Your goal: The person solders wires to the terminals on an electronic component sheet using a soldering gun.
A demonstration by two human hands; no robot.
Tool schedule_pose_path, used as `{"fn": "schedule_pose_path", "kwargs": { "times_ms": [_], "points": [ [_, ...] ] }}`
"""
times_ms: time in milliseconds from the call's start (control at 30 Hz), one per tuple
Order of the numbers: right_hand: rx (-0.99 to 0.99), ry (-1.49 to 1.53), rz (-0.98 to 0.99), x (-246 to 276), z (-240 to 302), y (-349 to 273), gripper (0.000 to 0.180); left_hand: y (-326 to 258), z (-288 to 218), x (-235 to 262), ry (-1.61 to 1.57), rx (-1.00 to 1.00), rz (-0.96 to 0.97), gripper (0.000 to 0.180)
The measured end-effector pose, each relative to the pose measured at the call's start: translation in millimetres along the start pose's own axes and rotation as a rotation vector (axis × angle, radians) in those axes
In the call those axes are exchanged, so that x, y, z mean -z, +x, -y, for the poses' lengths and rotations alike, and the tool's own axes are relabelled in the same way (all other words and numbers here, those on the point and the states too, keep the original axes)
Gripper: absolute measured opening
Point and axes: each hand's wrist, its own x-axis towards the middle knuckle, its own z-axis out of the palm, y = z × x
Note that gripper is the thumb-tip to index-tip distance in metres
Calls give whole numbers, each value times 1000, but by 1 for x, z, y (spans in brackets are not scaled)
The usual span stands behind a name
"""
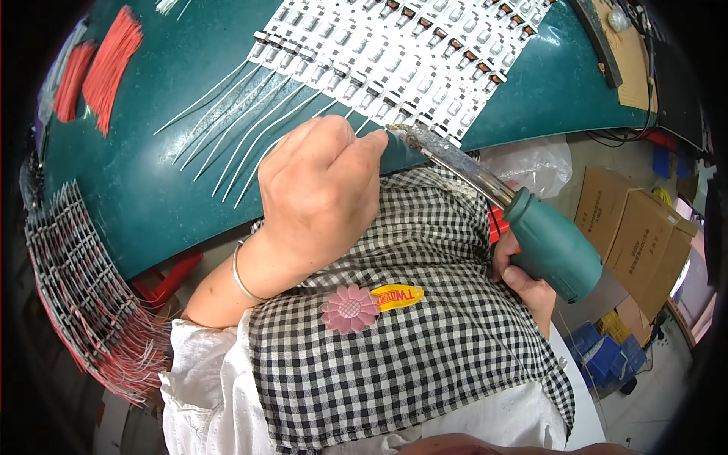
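Note:
My left hand (322, 189) is closed in a pinch at the near edge of a white sheet of small circuit boards (371, 49). It appears to grip a white wire; the fingers cover most of it. Several other white wires (245, 144) run from the boards' edge toward the left, lying on the green table. My right hand (527, 284) is wrapped round the green handle of a soldering iron (552, 244). The iron slants up and left, its dark tip close beside my left fingertips at the board edge. Dark and silver parts stand in rows on the sheet.
Bundles of red wires (112, 68) lie on the green table (182, 45) at the far left. A stack of wired strips (76, 280) hangs at the left edge. Cardboard boxes (633, 235), blue bins (607, 356) and a clear plastic bag (531, 163) are at the right.

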Motion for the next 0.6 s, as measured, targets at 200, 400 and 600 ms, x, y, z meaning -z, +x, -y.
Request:
{"fn": "schedule_pose_path", "kwargs": {
  "times_ms": [200,400,600],
  "points": [
    [82,196,53,-5,9,12,56,-1,-1,-1,-7,10,4,13],
    [126,246,-146,-20,12,14,66,0,-1,2,-6,11,29,23],
    [198,238,15,-12,7,27,69,-1,1,3,-9,22,23,22]
  ]
}}
